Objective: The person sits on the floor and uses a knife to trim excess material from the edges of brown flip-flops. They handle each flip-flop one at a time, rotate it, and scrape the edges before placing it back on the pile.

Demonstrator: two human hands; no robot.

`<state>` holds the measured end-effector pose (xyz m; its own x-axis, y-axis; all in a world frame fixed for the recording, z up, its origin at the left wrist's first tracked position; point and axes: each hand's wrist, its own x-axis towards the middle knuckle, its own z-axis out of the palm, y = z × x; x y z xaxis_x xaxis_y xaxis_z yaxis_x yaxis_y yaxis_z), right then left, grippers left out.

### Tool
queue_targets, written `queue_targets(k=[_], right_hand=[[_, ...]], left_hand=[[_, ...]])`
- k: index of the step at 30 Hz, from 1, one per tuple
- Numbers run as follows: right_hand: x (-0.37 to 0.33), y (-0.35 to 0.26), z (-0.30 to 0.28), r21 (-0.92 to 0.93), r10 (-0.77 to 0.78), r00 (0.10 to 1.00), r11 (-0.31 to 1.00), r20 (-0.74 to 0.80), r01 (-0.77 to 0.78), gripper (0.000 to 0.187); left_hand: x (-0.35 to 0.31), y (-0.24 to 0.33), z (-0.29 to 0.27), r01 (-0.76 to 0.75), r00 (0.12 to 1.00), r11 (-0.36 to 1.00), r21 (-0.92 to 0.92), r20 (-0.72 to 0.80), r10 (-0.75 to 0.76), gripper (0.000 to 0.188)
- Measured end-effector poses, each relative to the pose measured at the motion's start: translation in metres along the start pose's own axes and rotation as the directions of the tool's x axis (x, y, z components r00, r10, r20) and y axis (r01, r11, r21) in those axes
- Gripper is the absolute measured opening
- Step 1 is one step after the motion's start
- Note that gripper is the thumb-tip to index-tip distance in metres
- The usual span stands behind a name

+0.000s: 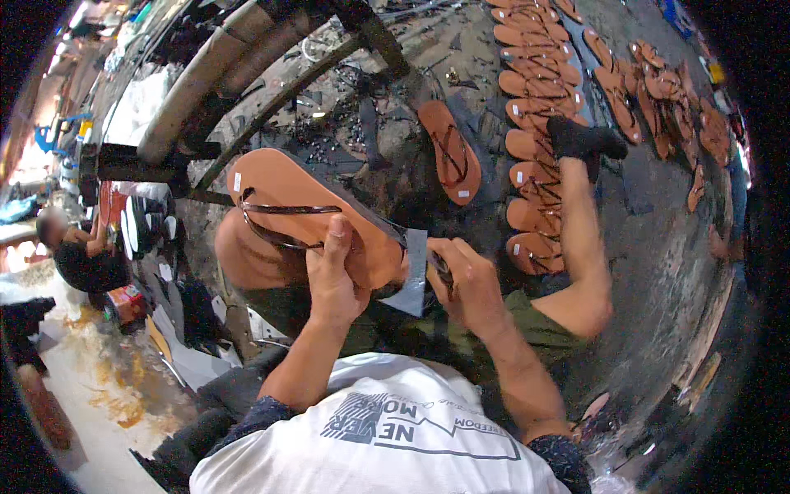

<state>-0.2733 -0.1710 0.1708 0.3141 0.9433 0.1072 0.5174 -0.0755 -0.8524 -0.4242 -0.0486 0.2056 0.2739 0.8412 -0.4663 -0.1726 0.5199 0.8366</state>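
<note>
A tan flip-flop (284, 181) with glossy dark straps is held tilted in front of me by my left hand (336, 276). That thumb presses on the footbed beside the strap, and the other fingers are hidden underneath. My right hand (471, 284) is closed around the dark handle of a knife-like tool with a broad, flat grey blade (411, 276). The blade stands against the flip-flop's lower right end, and the exact contact is hard to see. Beyond my hands, a second tan flip-flop (451, 152) lies on the floor.
An overlapping row of tan flip-flops (527, 148) runs along the floor by my dark-socked foot (580, 138). More sandals (671, 86) lie in heaps farther right. A thick wooden and metal frame (206, 74) stands at upper left. Another person (78, 259) sits at far left.
</note>
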Motion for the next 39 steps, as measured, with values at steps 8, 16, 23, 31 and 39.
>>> queue_targets(k=[8, 16, 23, 31, 39], right_hand=[[0.075, -0.021, -0.013, 0.636, 0.374, 0.824, 0.525, 0.426, -0.566, 0.026], [0.075, 0.039, -0.072, 0.873, 0.64, 0.746, 0.456, -0.185, -0.175, 0.037], [0.092, 0.183, 0.027, 0.134, 0.338, 0.877, 0.941, -0.342, -0.31, 0.059], [0.07, 0.05, -0.009, 0.022, 0.13, 0.967, 0.991, -0.22, -0.128, 0.031], [0.022, -0.027, -0.064, 0.12, 0.154, 0.933, 0.985, -0.326, -0.121, 0.026]], left_hand=[[0.017, 0.007, -0.021, -0.042, 0.999, 0.986, 0.161, 0.005, 0.041, 0.038], [0.054, -0.002, 0.009, 0.047, 0.926, 0.985, 0.168, 0.362, -0.106, 0.05], [0.067, -0.026, 0.038, 0.158, 0.921, 0.986, 0.045, 0.353, -0.164, 0.036], [0.1, -0.073, 0.036, 0.33, 0.899, 0.928, 0.172, 0.244, -0.365, 0.038], [0.082, -0.002, 0.03, 0.006, 0.989, 0.999, 0.037, 0.145, -0.011, 0.049]])
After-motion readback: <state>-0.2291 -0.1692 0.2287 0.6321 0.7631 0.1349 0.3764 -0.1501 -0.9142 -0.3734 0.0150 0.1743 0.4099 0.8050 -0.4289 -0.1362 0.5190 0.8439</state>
